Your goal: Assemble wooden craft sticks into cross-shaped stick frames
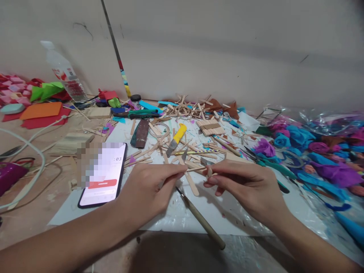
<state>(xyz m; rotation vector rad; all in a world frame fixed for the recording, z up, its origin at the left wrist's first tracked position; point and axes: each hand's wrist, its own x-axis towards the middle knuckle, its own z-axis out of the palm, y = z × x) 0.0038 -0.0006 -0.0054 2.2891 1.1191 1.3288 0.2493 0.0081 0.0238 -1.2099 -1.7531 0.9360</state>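
My left hand (150, 185) is pinched on one end of a thin wooden stick (195, 169). The stick spans the short gap toward my right hand (247, 185), whose thumb and fingers close on a small pale wooden piece (209, 173). Whether stick and piece touch is hard to make out. Under the hands a flat popsicle stick (192, 184) lies on the white sheet (159, 223). A thin tool with a long olive handle (203, 220) slants below them, its tip by my left fingers. Beyond lies a yellow craft knife (179, 137).
A lit phone (106, 178) lies beside my left wrist. Farther back are a heap of popsicle sticks (184, 108), a banded bundle of sticks (209, 127) and green-handled scissors (273, 167). Coloured paper flowers (301, 136) crowd the right. A plastic bottle (66, 72) leans at the back left.
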